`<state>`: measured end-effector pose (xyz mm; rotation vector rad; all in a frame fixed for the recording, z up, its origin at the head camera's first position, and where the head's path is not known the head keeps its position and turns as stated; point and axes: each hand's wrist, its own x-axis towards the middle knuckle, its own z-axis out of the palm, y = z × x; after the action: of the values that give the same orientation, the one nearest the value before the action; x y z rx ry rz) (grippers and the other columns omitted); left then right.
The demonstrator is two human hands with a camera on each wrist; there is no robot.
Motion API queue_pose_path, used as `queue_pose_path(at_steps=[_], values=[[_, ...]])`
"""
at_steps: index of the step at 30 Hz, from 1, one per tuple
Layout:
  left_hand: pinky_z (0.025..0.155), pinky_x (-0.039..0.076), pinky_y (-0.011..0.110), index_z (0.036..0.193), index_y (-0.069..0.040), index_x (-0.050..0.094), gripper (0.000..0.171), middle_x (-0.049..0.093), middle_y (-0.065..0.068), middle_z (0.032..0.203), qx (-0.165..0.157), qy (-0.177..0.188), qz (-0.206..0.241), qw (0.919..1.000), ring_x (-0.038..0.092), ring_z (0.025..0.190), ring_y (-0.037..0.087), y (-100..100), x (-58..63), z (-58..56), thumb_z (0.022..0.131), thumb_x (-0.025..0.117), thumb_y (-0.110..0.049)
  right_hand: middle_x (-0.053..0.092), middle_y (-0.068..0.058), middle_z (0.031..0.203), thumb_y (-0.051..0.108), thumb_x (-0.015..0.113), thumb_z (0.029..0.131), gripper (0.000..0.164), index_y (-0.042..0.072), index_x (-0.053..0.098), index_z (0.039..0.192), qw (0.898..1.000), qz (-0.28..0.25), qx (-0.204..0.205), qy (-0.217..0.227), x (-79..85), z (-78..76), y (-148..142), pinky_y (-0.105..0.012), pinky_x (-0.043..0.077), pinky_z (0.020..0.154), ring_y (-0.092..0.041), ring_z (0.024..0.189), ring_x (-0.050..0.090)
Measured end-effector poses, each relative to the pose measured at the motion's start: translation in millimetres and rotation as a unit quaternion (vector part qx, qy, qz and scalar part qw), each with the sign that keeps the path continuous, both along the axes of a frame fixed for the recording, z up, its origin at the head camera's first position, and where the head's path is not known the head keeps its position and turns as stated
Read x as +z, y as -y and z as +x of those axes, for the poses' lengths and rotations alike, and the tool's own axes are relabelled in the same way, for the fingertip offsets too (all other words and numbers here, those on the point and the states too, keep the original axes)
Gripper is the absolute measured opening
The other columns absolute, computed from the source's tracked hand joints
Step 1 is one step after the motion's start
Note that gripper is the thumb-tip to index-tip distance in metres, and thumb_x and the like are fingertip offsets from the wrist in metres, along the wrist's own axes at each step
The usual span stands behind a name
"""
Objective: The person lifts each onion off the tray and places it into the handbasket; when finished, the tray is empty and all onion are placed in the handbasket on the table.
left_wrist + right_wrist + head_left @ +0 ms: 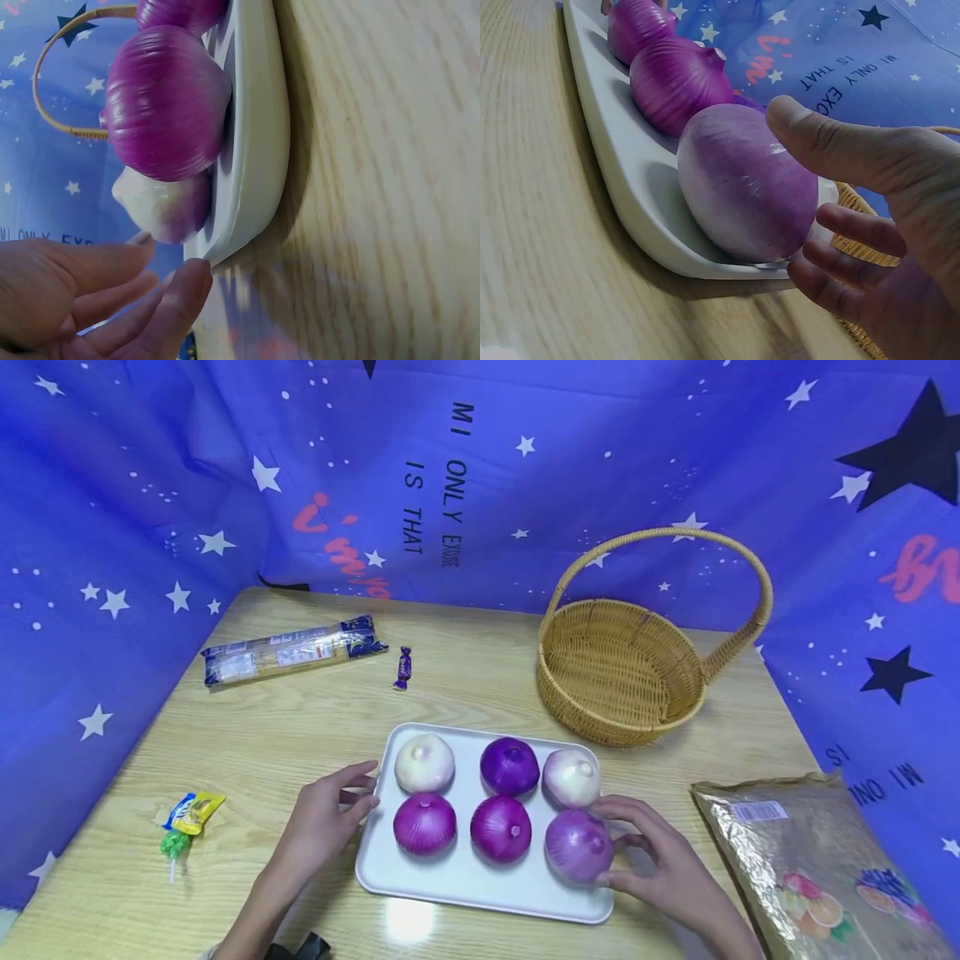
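Note:
A white tray (480,887) holds several onions in two rows. The back row has a pale onion (424,763), a dark purple onion (510,767) and a white-and-purple onion (572,778). In front lie two red-purple onions and a lighter purple onion (579,847) at the right corner. My left hand (327,814) is at the tray's left edge, its fingertips right at the rim and its fingers loosely bent around nothing. My right hand (663,864) is beside the lighter purple onion; in the right wrist view its spread thumb and fingers (855,225) stand close around that onion's side.
A wicker basket (622,727) with a tall handle stands behind the tray at right. A gold fruit-printed bag (817,860) lies at the right. At back left are a long clear packet (292,652) and a wrapped candy (403,668); more sweets (191,814) lie at front left.

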<state>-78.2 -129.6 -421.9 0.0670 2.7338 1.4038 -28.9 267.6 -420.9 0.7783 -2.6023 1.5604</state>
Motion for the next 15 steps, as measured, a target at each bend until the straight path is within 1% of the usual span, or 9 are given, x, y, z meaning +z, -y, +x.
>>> queue_pose_path(at_steps=[4,7,12,15], values=[[0.051,0.051,0.017,0.117,-0.01,0.056,0.044,0.064,0.006,0.096,0.003,0.006,-0.007,1.0,0.062,0.081,0.019,2,-1.5,-0.6,0.075,0.066,-0.002,0.041,-0.01,0.128,0.015,0.08,0.059,0.072,0.008,0.047,0.122,1.0,0.018,-0.003,0.023,-11.8,-1.5,-3,-0.027,0.049,0.079,-0.017,0.114,0.042],[0.05,0.05,0.017,0.115,-0.01,0.057,0.043,0.064,0.006,0.096,0.003,0.011,-0.01,0.9999,0.061,0.08,0.017,3,-3.4,-1.8,0.074,0.066,0.0,0.041,-0.007,0.129,0.017,0.08,0.059,0.069,0.012,0.049,0.12,0.999,0.035,-0.01,0.026,-13.4,-0.7,-3,-0.027,0.049,0.08,-0.017,0.114,0.043],[0.056,0.05,0.017,0.11,-0.008,0.06,0.04,0.064,0.006,0.096,0.002,0.015,-0.019,0.9997,0.061,0.081,0.017,1,-5.4,-2.5,0.073,0.066,0.002,0.043,-0.005,0.127,0.02,0.078,0.062,0.061,0.016,0.052,0.117,0.998,0.061,-0.015,0.019,-13.9,0.5,-3,-0.026,0.047,0.084,-0.015,0.113,0.044],[0.058,0.051,0.017,0.11,-0.007,0.061,0.039,0.064,0.007,0.098,0.002,0.018,-0.019,0.9997,0.061,0.082,0.018,0,-6.0,-2.2,0.072,0.066,0.003,0.043,-0.007,0.127,0.02,0.077,0.063,0.06,0.015,0.052,0.117,0.998,0.056,-0.01,0.018,-12.8,0.2,-4,-0.026,0.046,0.085,-0.016,0.113,0.044]])
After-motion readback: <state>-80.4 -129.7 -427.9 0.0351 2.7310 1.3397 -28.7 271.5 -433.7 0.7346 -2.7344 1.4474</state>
